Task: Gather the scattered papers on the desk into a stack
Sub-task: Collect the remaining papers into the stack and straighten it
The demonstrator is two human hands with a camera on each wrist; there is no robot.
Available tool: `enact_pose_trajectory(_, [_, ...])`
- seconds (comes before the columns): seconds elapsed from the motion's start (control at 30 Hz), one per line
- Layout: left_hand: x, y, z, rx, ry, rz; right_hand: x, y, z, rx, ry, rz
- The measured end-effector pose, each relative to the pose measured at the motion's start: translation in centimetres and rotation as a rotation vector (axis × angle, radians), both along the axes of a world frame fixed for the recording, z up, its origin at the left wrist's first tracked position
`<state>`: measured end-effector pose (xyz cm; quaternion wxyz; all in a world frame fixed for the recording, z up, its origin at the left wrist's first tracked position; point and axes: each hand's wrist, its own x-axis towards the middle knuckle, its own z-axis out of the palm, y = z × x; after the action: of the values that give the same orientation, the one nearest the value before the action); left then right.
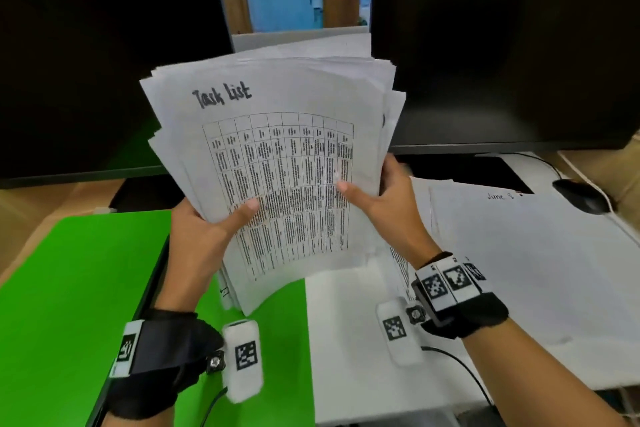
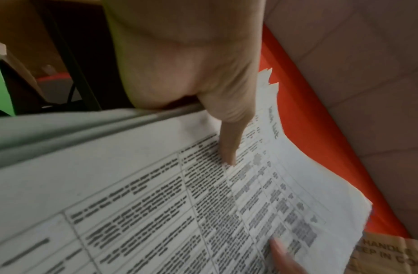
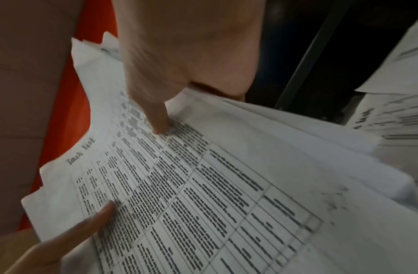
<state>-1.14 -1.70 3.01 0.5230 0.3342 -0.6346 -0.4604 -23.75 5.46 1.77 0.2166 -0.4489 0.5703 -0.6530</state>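
Note:
A thick, uneven bundle of white papers (image 1: 277,135) stands raised above the desk in the head view, its top sheet headed "Task List" with a printed table. My left hand (image 1: 211,229) grips the bundle's left edge, thumb pressed on the table print. My right hand (image 1: 384,194) grips the right edge, thumb on the front too. The left wrist view shows my left thumb on the top sheet (image 2: 203,185), and the right wrist view shows my right thumb on the same sheet (image 3: 191,176). The sheet edges fan out unevenly at top and sides. More loose papers (image 1: 540,263) lie flat on the desk at right.
Two dark monitors (image 1: 104,73) (image 1: 502,45) stand behind the bundle. A green sheet (image 1: 79,277) covers the desk's left part. A black mouse (image 1: 581,196) with its cable sits at the far right. Cables trail from both wrist cameras.

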Motion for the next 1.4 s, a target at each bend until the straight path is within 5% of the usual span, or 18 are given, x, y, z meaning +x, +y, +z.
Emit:
enact_pose_trajectory(0.33, [0.5,-1.2,-0.3,0.031,0.01,-0.229,0.3,-0.5,2.0,-0.099,0.001,0.027])
enact_pose_trajectory(0.5, [-0.3,-1.4,-0.8,-0.022,-0.069,-0.071,-0.7,0.2,1.9,0.071,0.132,0.092])
enact_pose_trajectory(0.6, [-0.7,-0.8,-0.9,-0.057,-0.05,-0.002,-5.4,2.3,0.5,0.361,0.396,0.023])
enact_pose_trajectory(0.7, [-0.5,-0.5,-0.9,-0.085,-0.013,0.045,-13.6,5.8,-2.4,0.791,0.541,-0.351])
enact_pose_trajectory(0.83, [-0.4,-0.8,-0.8,-0.069,0.058,0.084,-20.7,10.5,-5.5,1.48,0.488,-0.694])
enact_pose_trajectory(0.93, [-1.3,-0.3,-0.4,-0.065,0.056,0.088,-22.6,11.2,-6.5,1.632,0.465,-0.693])
enact_pose_trajectory(1.1, [-2.6,0.2,-0.9,-0.075,0.022,0.066,-22.7,12.3,-5.8,1.482,0.533,-0.671])
enact_pose_trajectory(1.4, [-2.8,0.6,-1.0,-0.029,0.008,0.051,-25.3,15.9,-2.2,0.93,0.104,-0.74])
